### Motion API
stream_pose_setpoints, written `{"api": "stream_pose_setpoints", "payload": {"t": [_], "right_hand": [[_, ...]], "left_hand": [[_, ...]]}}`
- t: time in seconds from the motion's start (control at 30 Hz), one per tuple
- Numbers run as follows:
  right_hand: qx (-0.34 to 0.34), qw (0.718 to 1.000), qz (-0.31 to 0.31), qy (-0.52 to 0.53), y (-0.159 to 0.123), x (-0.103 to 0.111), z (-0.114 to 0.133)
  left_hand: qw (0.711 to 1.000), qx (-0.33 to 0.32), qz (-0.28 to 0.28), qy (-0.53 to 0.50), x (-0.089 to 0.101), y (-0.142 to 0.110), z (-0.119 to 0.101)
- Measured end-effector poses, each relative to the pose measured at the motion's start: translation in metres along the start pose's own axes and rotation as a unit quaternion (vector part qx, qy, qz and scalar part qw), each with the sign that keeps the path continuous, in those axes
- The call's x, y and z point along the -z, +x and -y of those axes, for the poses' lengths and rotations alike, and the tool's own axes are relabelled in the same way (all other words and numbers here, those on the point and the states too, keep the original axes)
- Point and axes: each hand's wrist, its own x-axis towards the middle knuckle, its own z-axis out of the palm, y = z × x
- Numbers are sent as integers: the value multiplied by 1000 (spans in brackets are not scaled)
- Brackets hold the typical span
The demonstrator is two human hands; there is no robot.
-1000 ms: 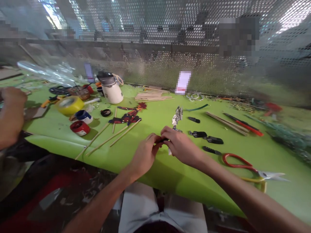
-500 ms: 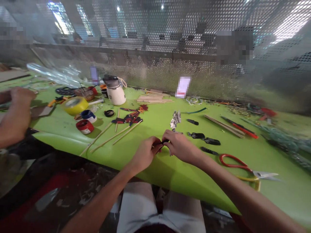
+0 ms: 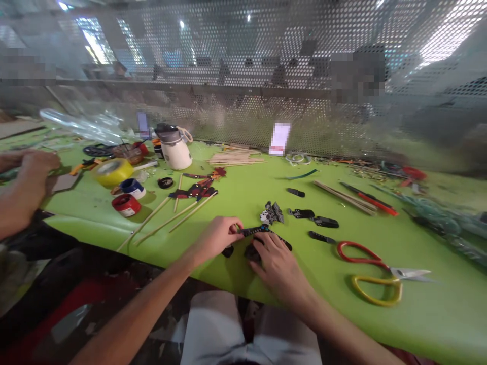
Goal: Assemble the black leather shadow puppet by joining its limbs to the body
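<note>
A flat jointed puppet (image 3: 272,213) with a grey and white patterned head and black limbs lies in front of me at the near part of the table. My left hand (image 3: 218,235) pinches the end of one black limb (image 3: 251,231) between thumb and fingertips. Over the dark body my right hand (image 3: 276,261) is bent, its fingers and thumb around a black part (image 3: 253,251) and hiding some of it. Loose black limb pieces (image 3: 325,222) lie to the right, among them a studded strip (image 3: 321,237).
Scissors (image 3: 380,274) with red and yellow handles lie at right, near thin sticks (image 3: 344,196) and a red-black pen-like tool (image 3: 369,198). Leftward are a red puppet on sticks (image 3: 196,190), yellow tape (image 3: 113,172), paint pots (image 3: 126,205) and a white jug (image 3: 175,152). Another person's hand (image 3: 36,167) is far left.
My hands, earlier close together on a small black piece, have moved apart. The puppet's head has turned and come nearer, and its dark body and limbs now show between my hands.
</note>
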Motion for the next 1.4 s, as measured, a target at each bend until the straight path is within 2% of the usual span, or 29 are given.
{"api": "stream_pose_setpoints", "payload": {"t": [0.23, 0.37, 0.43, 0.6, 0.7, 1.07, 1.27, 1.4], "right_hand": [[35, 998, 53, 9, 0, 23, -16], [48, 997, 46, -25, 6, 17, -20], [59, 996, 42, -53, 10, 12, -19], [61, 995, 33, -70, 13, 5, -17], [54, 995, 36, -70, 12, 4, -16], [63, 993, 47, -88, 14, 4, -15], [58, 995, 45, -74, 13, 3, -16], [61, 995, 41, -65, 14, 4, -17]], "left_hand": [[996, 20, 88, -12, 22, 13, 0], [991, 24, 127, -29, 25, 10, -7], [992, 33, 123, -28, 25, 7, -8], [997, 54, 50, 0, 22, 0, -3], [997, 44, 56, 25, 23, 0, -2], [979, -37, 178, 94, 47, 22, -31], [957, -56, 265, 102, 51, 45, -33], [950, -68, 291, 93, 53, 54, -34]]}}
